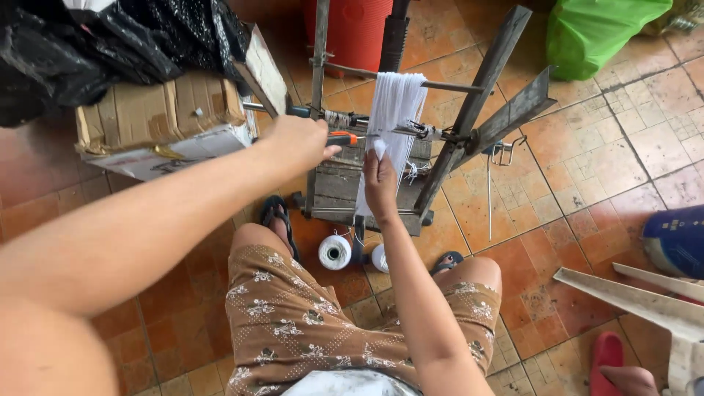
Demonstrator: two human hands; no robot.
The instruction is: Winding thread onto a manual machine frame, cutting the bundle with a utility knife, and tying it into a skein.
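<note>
White yarn [394, 110] hangs as a broad hank over the spokes of a wooden winding reel [469, 121], which serves as the landmark here. Far left of the reel, black plastic bags [88, 44] rest on a worn cardboard box [158, 121]. Between box and reel, the left hand [297, 143] is clenched round an orange-handled tool [342, 138], apparently the reel's crank or a screwdriver; which one cannot be told. Directly in front of the reel, the right hand [379, 180] pinches a small white tuft of the yarn, fingers closed on the strands at the lower part of the hank. Below the reel, on the tiled floor [587, 147], stand two white thread spools [334, 252], between the person's sandalled feet. Right of the reel lie a green plastic bag [598, 29] and pale wooden slats [645, 301]. Judgement: the step in hand appears to be steadying or sorting the strands while the reel is held. The next move would call for even tension on the hank and a firm grip on the handle, lest the strands slip or tangle.
</note>
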